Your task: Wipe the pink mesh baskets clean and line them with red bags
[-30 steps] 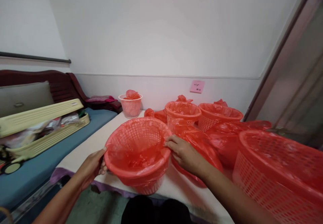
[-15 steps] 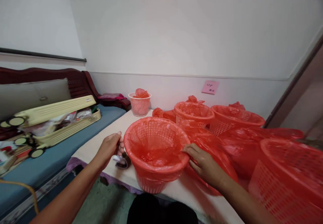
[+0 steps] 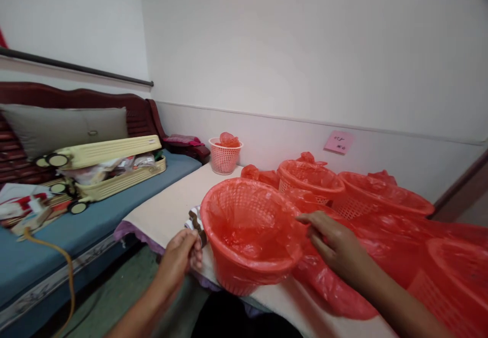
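Note:
In front of me a red plastic bag [image 3: 247, 236] lines a lattice basket [image 3: 236, 279], its edge folded over the rim. At the basket's left side, my left hand [image 3: 183, 252] is closed with its fingers curled. Whether anything is between those fingers is hidden. My right hand [image 3: 333, 239] is at the right rim, index finger stretched toward it, and seems to pinch the bag's film there. Just behind my left hand lies a roll of brown tape [image 3: 197, 222], partly hidden by the basket.
More bag-lined baskets [image 3: 310, 175] crowd the right, with loose red bags between them. A white basket [image 3: 224, 160] stands at the table's [image 3: 163, 201] far corner. Left is a bed [image 3: 114, 211] bearing an open yellow suitcase [image 3: 118, 152]. A pink note [image 3: 338, 142] hangs on the wall.
My view has turned left. My left hand has dropped lower along the basket's side, nearer to me. My right hand has shifted slightly outward from the rim, its index finger straighter.

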Motion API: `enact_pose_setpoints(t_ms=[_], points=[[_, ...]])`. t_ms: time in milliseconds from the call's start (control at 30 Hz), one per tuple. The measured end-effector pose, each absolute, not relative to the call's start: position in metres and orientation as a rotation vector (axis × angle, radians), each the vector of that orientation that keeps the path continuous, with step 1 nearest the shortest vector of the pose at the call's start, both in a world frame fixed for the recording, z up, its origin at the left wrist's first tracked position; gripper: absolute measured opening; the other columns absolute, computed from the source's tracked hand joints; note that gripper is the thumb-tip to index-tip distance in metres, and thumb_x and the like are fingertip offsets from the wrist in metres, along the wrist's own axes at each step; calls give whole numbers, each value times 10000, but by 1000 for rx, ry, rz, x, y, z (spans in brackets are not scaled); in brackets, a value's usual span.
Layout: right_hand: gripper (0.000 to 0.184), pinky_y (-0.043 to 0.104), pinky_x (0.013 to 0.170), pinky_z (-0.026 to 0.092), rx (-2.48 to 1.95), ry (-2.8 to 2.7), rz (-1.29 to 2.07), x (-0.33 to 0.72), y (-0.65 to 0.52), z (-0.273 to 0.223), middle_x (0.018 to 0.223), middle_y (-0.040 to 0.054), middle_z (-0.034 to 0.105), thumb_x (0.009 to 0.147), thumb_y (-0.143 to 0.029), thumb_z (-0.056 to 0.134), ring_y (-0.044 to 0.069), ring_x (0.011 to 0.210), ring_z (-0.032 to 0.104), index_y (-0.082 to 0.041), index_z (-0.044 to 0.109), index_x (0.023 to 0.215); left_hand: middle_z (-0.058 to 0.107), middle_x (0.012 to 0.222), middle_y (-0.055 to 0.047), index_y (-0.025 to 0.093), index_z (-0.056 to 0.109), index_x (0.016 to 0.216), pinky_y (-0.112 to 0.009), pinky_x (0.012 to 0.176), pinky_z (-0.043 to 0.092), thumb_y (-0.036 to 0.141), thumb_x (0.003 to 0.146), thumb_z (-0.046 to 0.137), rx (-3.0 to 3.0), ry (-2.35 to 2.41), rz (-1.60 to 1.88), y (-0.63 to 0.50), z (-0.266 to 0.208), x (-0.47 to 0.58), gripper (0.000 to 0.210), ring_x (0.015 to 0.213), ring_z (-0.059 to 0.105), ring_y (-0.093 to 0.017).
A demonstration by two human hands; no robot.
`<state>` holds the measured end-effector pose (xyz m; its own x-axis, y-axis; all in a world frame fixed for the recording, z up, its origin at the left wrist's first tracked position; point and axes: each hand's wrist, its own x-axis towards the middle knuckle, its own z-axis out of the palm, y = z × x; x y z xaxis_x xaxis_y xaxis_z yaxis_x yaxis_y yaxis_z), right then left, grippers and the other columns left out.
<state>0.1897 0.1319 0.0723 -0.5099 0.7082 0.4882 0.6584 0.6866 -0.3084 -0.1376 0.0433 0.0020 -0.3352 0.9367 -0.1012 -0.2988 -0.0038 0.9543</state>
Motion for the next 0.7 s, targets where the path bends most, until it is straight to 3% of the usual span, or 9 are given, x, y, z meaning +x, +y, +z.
enact_pose_setpoints(t_ms=[100,200,367,533,700], points=[[305,345,790,492,-1062,-2485,319,152,130,85,1022,77,647,867,-137,438,196,873,628,-226,595,1113,602,612,15,189,524,721,-237,504,465,410,769,670,544,1146,1499,37,-18,-115,269,518,576,-123],[270,336,800,474,-1039,-2654,462,113,124,85,1006,82,651,815,-92,489,195,871,621,-193,625,1024,648,656,-50,165,537,777,-281,583,519,288,864,546,342,1072,1416,34,-29,-97,151,562,643,-152],[139,286,732,440,-981,-2712,714,83,116,75,848,28,633,845,-118,476,161,776,583,-190,591,812,658,702,-60,141,571,967,-273,625,517,351,952,424,240,877,1400,35,-25,-90,256,591,635,-141],[155,262,702,416,-999,-2631,950,87,117,67,809,-1,613,851,-125,455,147,754,552,-191,590,813,668,796,-61,148,564,1030,-265,646,507,336,935,488,242,752,1476,36,-25,-89,223,653,638,-143],[132,256,688,402,-1023,-2597,1085,91,109,63,803,-14,593,868,-172,472,144,748,524,-192,596,824,710,966,-63,203,589,1022,-262,715,510,347,899,573,342,604,1565,34,-23,-86,190,850,676,-172]])
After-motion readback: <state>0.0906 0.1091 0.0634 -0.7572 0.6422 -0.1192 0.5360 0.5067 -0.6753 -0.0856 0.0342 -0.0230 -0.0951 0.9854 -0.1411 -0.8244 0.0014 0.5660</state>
